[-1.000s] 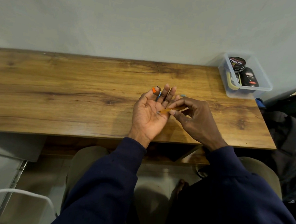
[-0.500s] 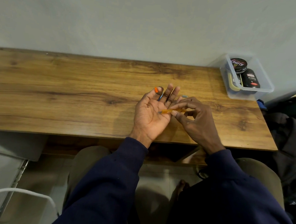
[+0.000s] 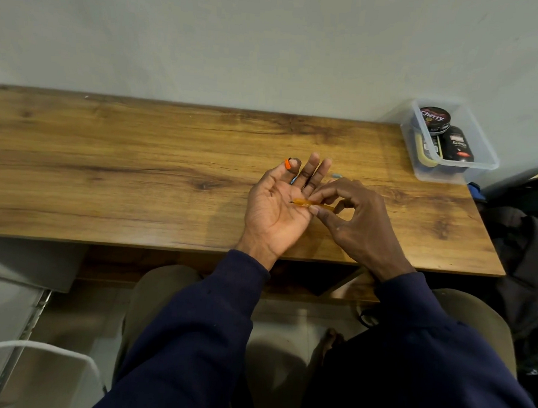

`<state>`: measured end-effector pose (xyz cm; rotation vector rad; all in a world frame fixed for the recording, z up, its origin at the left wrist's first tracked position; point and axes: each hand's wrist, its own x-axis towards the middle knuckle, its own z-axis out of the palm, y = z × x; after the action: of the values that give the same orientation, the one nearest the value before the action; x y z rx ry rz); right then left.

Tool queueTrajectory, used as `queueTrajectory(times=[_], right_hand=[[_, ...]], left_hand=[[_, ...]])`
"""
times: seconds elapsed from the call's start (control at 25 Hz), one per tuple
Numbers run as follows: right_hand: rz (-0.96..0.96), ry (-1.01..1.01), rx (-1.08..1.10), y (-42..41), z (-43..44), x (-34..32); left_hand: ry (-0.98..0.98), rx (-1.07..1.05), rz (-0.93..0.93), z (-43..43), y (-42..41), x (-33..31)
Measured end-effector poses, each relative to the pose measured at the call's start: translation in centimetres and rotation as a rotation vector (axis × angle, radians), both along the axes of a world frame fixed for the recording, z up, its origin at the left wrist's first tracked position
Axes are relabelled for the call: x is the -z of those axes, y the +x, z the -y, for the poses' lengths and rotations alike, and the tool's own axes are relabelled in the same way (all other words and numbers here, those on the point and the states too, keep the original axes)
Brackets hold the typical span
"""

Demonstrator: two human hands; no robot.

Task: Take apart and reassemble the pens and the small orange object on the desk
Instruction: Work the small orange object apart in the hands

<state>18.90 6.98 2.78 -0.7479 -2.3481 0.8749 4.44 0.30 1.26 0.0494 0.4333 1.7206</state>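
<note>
My left hand (image 3: 277, 204) lies palm up over the wooden desk (image 3: 139, 165), fingers spread. A small orange piece (image 3: 286, 163) sits by its index fingertip. A blue pen (image 3: 294, 180) shows only as a sliver behind the fingers. My right hand (image 3: 354, 220) pinches a thin orange pen part (image 3: 308, 203) between thumb and forefinger, its dark tip pointing left over my left palm. A small light-blue piece (image 3: 336, 175) lies on the desk just beyond my right fingers.
A clear plastic box (image 3: 479, 152) holding dark tins stands at the desk's far right corner against the wall. Dark bags (image 3: 528, 236) sit right of the desk. A white chair frame (image 3: 35, 347) shows at lower left.
My right hand has slid the orange pen part a little further left across my left palm. My left hand has stayed in place.
</note>
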Motion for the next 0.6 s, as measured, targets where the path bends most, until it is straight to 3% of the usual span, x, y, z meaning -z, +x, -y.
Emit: queueTrajectory(times=[0.36, 0.6], right_hand=[[-0.013, 0.052, -0.051, 0.11, -0.10, -0.28], [0.077, 0.117, -0.105, 0.05, -0.07, -0.61]], left_hand=[[0.029, 0.009, 0.050, 0.00, 0.12, 0.13], [0.025, 0.015, 0.032, 0.10, 0.14, -0.07]])
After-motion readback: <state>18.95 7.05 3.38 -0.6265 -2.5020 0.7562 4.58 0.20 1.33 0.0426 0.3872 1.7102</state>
